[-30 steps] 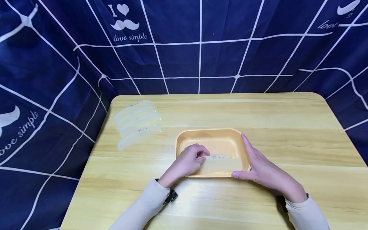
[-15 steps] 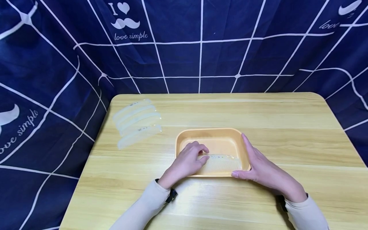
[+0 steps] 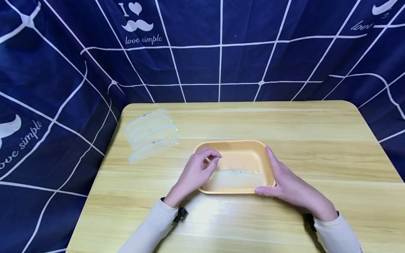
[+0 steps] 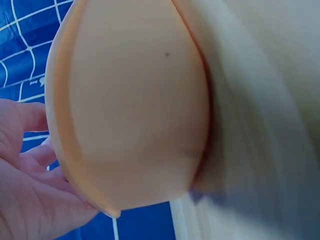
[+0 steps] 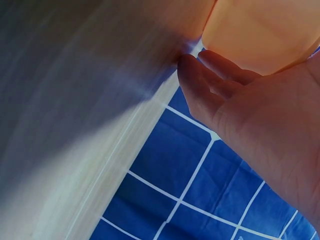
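A pale orange plastic box point(image 3: 245, 159) stands on the table with a translucent comb point(image 3: 237, 180) lying along its front side, teeth toward me. My left hand point(image 3: 197, 170) hovers over the box's left end, thumb and fingers loosely bent with nothing between them; in the left wrist view that hand point(image 4: 35, 175) is beside the box rim. My right hand point(image 3: 289, 184) grips the box's right end, thumb at the front corner and fingers along the outer side wall. In the right wrist view its fingers point(image 5: 197, 82) lie against the box's outside.
Several more translucent combs point(image 3: 152, 149) lie overlapping in a fanned row at the table's back left. The wooden table point(image 3: 300, 126) ends at a dark blue curtain point(image 3: 196, 66) with white grid lines behind it and at both sides.
My left hand has moved left and slightly up, away from the comb, leaving more of the comb in sight. The right hand stays on the box.
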Demonstrator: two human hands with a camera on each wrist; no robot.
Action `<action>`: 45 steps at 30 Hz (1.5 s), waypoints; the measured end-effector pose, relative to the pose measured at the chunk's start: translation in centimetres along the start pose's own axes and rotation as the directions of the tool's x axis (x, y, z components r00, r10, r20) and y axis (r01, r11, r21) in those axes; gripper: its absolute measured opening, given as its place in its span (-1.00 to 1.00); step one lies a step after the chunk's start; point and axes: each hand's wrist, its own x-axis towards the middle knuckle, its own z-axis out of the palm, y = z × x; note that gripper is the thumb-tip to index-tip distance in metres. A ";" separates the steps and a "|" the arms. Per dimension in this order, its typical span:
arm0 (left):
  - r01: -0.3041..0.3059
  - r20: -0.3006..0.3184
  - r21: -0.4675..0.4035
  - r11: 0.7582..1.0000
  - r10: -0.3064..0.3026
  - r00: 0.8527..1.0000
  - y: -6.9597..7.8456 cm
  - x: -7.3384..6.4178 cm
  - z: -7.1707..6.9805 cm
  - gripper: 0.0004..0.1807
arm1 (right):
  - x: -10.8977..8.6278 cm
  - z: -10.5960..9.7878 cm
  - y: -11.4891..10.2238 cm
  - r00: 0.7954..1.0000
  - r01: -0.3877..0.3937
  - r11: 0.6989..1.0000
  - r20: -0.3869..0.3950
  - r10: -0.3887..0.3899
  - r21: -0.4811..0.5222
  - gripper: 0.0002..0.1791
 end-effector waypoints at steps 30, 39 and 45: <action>0.005 -0.251 -0.131 0.991 -0.038 0.967 -2.1 -1.1 -3.0 -0.74 | -0.2 0.0 -0.1 1.000 -0.013 1.000 -0.009 0.013 -0.003 0.49; 0.026 -0.273 -0.146 0.989 -0.066 0.960 -2.9 -1.2 -4.1 -0.72 | -0.1 0.1 0.0 1.000 -0.011 1.000 -0.009 0.011 -0.004 0.49; 0.029 -0.297 -0.148 0.989 -0.073 0.952 -3.6 -1.2 -4.9 -0.71 | 0.0 0.0 0.0 1.000 0.000 1.000 -0.007 0.000 -0.009 0.50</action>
